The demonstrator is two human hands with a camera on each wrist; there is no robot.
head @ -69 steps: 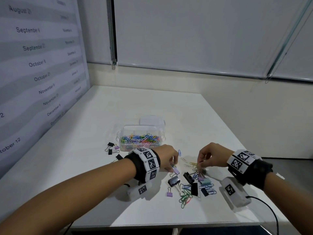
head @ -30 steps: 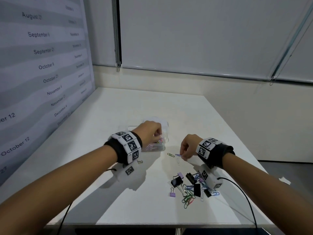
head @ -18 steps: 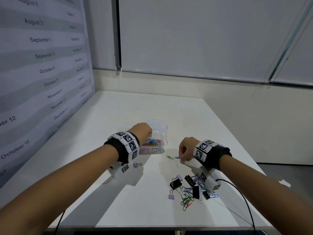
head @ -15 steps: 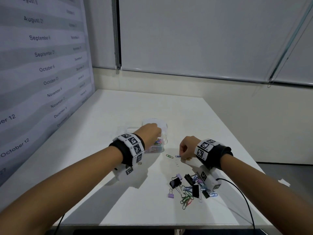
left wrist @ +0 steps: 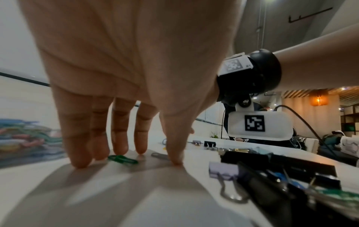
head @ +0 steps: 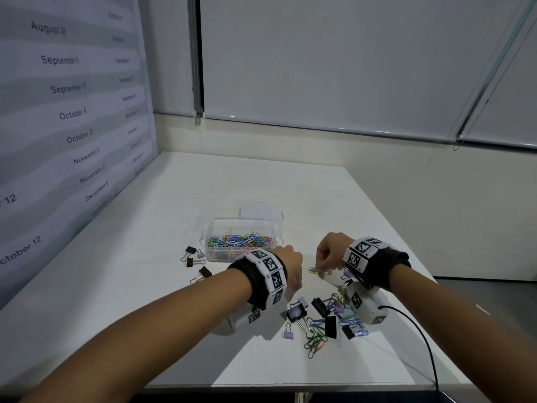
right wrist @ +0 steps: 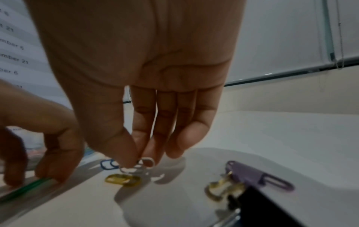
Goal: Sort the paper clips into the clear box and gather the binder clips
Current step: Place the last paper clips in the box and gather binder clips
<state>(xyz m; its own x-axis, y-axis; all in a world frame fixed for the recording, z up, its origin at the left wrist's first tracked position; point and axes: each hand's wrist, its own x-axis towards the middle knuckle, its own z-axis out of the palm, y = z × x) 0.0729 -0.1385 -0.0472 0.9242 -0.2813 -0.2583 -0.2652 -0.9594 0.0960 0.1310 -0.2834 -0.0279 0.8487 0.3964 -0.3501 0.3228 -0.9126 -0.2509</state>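
Observation:
The clear box (head: pixel 209 231) holds a heap of coloured paper clips. My left hand (head: pixel 293 274) is down on the table in front of it, fingers (left wrist: pixel 119 138) straight, tips touching the surface around a green paper clip (left wrist: pixel 122 159) that lies flat. Just to the right, my right hand (right wrist: pixel 139 162) pinches a white paper clip (right wrist: pixel 147 161) between thumb and forefinger, right at the table. A blue paper clip (right wrist: pixel 106 165) and a yellow one (right wrist: pixel 123 180) lie beside it. Three binder clips (head: pixel 195 258) sit left of the box.
A mixed pile of black and lilac binder clips with loose paper clips (head: pixel 322 321) lies near the front edge, under my right wrist. The box lid (head: pixel 260 212) rests behind the box. A black cable (head: pixel 421 338) trails off the front right of the table (head: pixel 145 301).
My left hand has come back from over the clear box and dropped to the table beside my right hand. The right hand stayed by the loose clips.

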